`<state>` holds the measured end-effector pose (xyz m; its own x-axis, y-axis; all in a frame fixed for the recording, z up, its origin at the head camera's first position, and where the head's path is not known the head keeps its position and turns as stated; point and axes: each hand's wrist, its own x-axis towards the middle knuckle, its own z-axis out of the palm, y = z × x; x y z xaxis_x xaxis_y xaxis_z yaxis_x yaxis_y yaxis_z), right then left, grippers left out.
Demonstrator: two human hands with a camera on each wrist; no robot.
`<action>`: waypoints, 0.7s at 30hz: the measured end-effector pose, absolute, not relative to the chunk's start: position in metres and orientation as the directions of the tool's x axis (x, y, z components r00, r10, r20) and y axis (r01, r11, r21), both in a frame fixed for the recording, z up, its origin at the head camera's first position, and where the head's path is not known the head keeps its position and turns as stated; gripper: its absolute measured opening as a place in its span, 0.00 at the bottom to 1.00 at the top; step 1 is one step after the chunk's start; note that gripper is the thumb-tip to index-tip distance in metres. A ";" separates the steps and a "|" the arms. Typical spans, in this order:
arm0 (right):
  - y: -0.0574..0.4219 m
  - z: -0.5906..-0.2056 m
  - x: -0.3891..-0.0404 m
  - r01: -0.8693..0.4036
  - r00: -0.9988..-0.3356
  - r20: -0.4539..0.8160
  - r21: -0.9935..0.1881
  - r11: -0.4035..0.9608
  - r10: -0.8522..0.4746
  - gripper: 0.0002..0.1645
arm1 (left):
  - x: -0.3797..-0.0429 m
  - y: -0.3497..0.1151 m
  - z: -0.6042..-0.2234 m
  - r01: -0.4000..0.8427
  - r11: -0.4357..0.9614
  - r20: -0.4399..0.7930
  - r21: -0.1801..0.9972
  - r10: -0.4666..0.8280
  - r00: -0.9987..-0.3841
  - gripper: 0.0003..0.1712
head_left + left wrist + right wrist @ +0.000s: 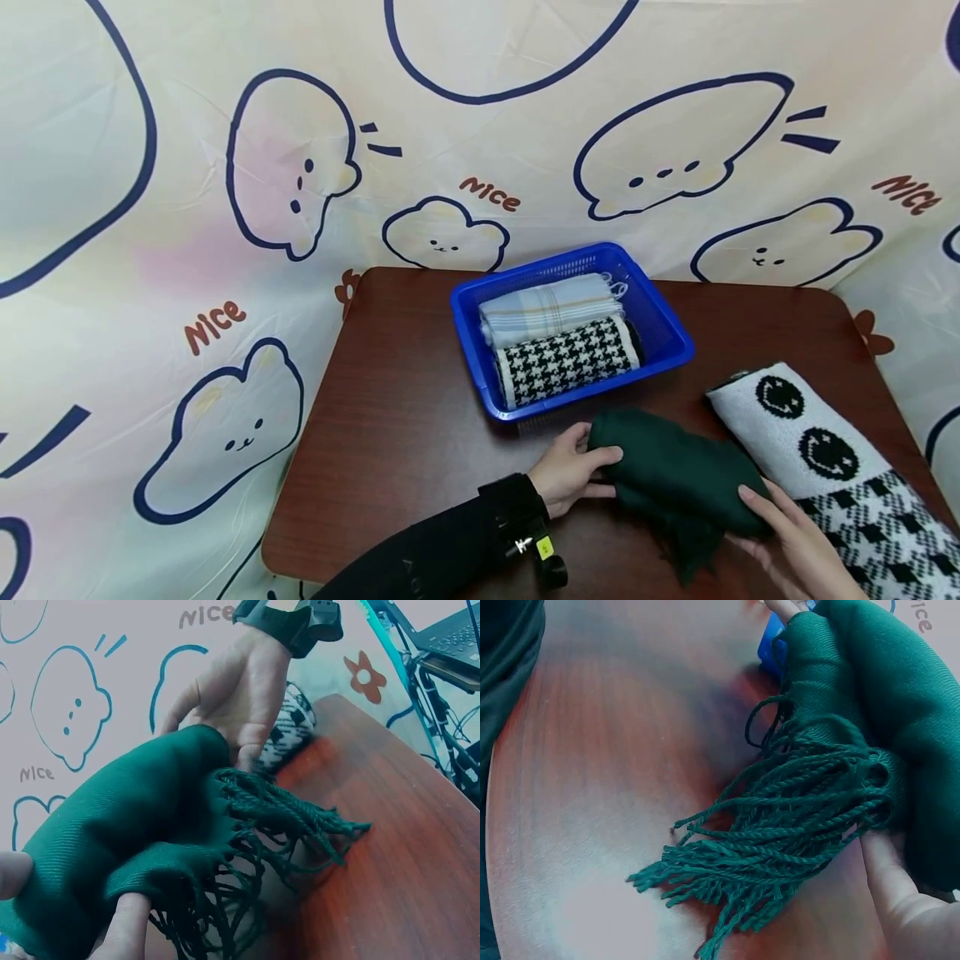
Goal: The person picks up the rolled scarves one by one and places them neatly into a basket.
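A dark green scarf (675, 467), rolled into a bundle, is held between both hands over the front of the table. My left hand (566, 471) grips its left end, thumb on top and fingers beneath. At the other end my right hand (795, 537) holds the roll with the thumb over it. Twisted fringe (780, 825) hangs from a loose flap on the near side in the right wrist view. Just beyond the scarf stands a blue basket (480, 383). Inside it lie a rolled light blue striped scarf (551, 308) and a rolled black-and-white houndstooth scarf (570, 358).
A folded black-and-white knit scarf (840, 467) with smiley faces lies along the table's right side, close by the right hand. The brown table (390, 433) meets a cartoon-printed curtain (420, 108) at the back. A laptop (450, 637) shows past the curtain's edge.
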<state>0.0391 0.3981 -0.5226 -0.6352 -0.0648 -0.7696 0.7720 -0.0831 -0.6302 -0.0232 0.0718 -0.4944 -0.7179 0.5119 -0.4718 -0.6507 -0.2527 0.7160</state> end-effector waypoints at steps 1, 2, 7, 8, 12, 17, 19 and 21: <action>0.398 -0.521 0.038 0.768 -0.641 -0.765 -0.636 -0.078 -0.072 0.57 | -0.024 0.071 -0.492 -0.645 -0.256 -0.465 0.720 0.511 -0.723 0.23; 0.398 -0.520 0.036 0.764 -0.645 -0.760 -0.641 -0.078 -0.078 0.57 | -0.024 0.070 -0.490 -0.640 -0.258 -0.461 0.724 0.508 -0.727 0.23; 0.392 -0.507 0.027 0.747 -0.665 -0.742 -0.660 -0.080 -0.083 0.57 | -0.028 0.065 -0.483 -0.617 -0.272 -0.447 0.739 0.487 -0.750 0.25; 0.390 -0.504 0.025 0.747 -0.664 -0.743 -0.659 -0.086 -0.082 0.57 | -0.028 0.064 -0.482 -0.613 -0.276 -0.446 0.740 0.481 -0.755 0.25; 0.383 -0.492 0.016 0.753 -0.658 -0.749 -0.655 -0.061 -0.079 0.60 | -0.032 0.058 -0.474 -0.593 -0.288 -0.430 0.752 0.468 -0.772 0.24; 0.376 -0.479 0.006 0.734 -0.678 -0.727 -0.677 -0.053 -0.112 0.62 | -0.039 0.050 -0.464 -0.577 -0.302 -0.414 0.759 0.460 -0.785 0.23; 0.373 -0.475 0.002 0.717 -0.695 -0.708 -0.695 -0.045 -0.126 0.62 | -0.041 0.047 -0.461 -0.575 -0.313 -0.412 0.756 0.454 -0.790 0.24; 0.370 -0.472 -0.002 0.701 -0.709 -0.692 -0.713 -0.028 -0.138 0.62 | -0.044 0.044 -0.459 -0.572 -0.322 -0.411 0.755 0.447 -0.794 0.25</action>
